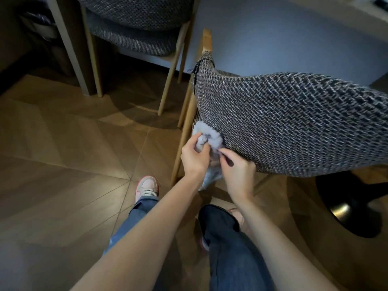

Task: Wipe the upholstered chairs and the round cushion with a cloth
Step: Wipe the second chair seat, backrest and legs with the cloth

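A pale blue fluffy cloth [212, 139] is bunched against the lower left edge of a grey woven chair back [294, 122] on a light wooden frame [186, 122]. My left hand [194, 157] grips the cloth's upper part with curled fingers. My right hand [237, 171] pinches the cloth just to the right, and a loose end of the cloth hangs below between my wrists. A second upholstered chair [134, 28] in the same grey weave stands farther back at the upper left.
The floor [63, 154] is wooden parquet. A black round table base [354, 206] stands at the right under the near chair. A pale table edge [357, 19] is at the top right. My legs in jeans and a pink sneaker [147, 187] are below.
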{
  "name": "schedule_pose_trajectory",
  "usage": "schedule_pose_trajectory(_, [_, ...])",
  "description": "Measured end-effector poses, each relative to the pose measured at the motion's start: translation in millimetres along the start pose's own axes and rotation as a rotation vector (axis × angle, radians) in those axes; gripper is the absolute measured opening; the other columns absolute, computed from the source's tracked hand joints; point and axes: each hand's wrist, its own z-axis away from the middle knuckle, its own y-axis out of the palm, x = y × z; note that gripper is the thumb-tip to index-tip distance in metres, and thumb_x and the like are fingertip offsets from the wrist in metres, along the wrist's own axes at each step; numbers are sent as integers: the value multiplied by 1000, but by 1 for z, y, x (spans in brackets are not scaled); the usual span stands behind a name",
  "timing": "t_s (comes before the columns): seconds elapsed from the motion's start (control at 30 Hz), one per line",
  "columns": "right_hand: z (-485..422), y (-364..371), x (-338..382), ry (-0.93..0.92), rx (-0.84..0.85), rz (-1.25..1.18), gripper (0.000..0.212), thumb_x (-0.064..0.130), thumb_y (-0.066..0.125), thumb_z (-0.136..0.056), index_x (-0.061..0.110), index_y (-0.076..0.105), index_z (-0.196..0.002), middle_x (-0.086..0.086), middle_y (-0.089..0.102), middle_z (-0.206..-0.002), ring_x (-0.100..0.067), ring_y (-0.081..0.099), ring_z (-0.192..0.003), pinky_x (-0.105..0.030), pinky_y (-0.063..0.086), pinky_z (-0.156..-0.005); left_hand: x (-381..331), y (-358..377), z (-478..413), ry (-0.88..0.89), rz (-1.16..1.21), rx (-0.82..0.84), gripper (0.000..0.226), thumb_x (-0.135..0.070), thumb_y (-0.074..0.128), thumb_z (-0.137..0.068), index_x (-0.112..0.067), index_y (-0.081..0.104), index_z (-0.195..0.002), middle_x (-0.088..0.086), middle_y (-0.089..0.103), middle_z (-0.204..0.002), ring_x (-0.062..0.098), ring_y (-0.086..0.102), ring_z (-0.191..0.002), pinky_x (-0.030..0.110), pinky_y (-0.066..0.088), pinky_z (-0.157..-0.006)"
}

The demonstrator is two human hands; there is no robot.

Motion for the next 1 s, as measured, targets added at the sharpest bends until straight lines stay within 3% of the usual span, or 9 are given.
schedule_pose_trajectory(0.1, [2, -14, 15, -224, -48, -57, 24, -4, 70, -83, 1, 72, -107, -10, 72, -106, -16, 70, -98, -23, 54, -87, -25, -13, 12, 129, 132, -114, 21, -13, 63, -91, -15, 68, -111, -11, 67, -104, 0, 59, -102, 14, 47, -90])
schedule_pose_trajectory(0.2, [-6, -38, 41, -319, -114, -110, 24, -3, 62, -89, 2, 69, -111, -8, 66, -117, -19, 61, -117, -29, 49, -100, -66, -28, 16, 286, 289, -180, 19, -18, 63, -92, -19, 68, -110, -7, 68, -110, 2, 60, -109, 25, 48, -98])
schedule_pose_trajectory(0.37, [-54, -92, 79, -451, -148, 218, 27, 6, 55, -94, 8, 67, -119, -10, 54, -138, -31, 40, -136, -43, 18, -120, -117, -12, 19, 512, 191, -45, 33, -18, 58, -95, -17, 59, -128, 3, 54, -124, 3, 48, -116, 17, 36, -104])
schedule_pose_trajectory(0.47, [-76, -114, 82, -412, -152, 530, 33, 16, 50, -97, 16, 60, -128, -6, 48, -144, -29, 35, -139, -47, 6, -119, -113, 17, 24, 450, 61, 55, 39, -26, 44, -101, -27, 46, -140, 4, 41, -136, 10, 31, -131, 19, 17, -110])
schedule_pose_trajectory(0.53, [-83, -118, 79, -338, -154, 672, 36, 22, 46, -98, 18, 56, -133, -3, 54, -138, -27, 45, -130, -45, 14, -115, -107, 29, 19, 408, 44, -13, 37, -27, 38, -103, -29, 44, -139, 3, 37, -140, 14, 24, -134, 17, 10, -104])
schedule_pose_trajectory(0.7, [-92, -97, 81, -304, -208, 829, 37, 24, 40, -92, 23, 63, -122, 1, 64, -116, -27, 52, -106, -43, 23, -100, -97, 38, -14, 260, 143, -187, 38, -8, 36, -102, -12, 43, -138, 9, 33, -136, 28, 33, -128, 34, 27, -109])
schedule_pose_trajectory(0.8, [-98, -88, 80, -289, -273, 816, 35, 25, 40, -89, 26, 68, -110, 2, 65, -107, -23, 42, -101, -40, 23, -96, -86, 36, -35, 99, 243, -214, 41, -5, 36, -99, -9, 42, -140, 14, 36, -141, 28, 37, -125, 24, 30, -98])
schedule_pose_trajectory(0.9, [-99, -84, 76, -295, -307, 805, 38, 24, 35, -90, 27, 69, -108, 2, 65, -105, -22, 37, -99, -40, 23, -95, -83, 27, -49, -122, 505, -222, 33, -20, 41, -100, 2, 51, -124, 25, 43, -135, 26, 49, -99, 12, 44, -74])
schedule_pose_trajectory(1.0, [-100, -84, 76, -303, -329, 796, 40, 24, 33, -90, 28, 69, -108, 2, 65, -105, -22, 37, -97, -39, 23, -94, -87, 18, -50, -13, 412, -95, 32, -23, 39, -101, -6, 53, -125, 20, 47, -135, 24, 51, -113, 26, 42, -100])
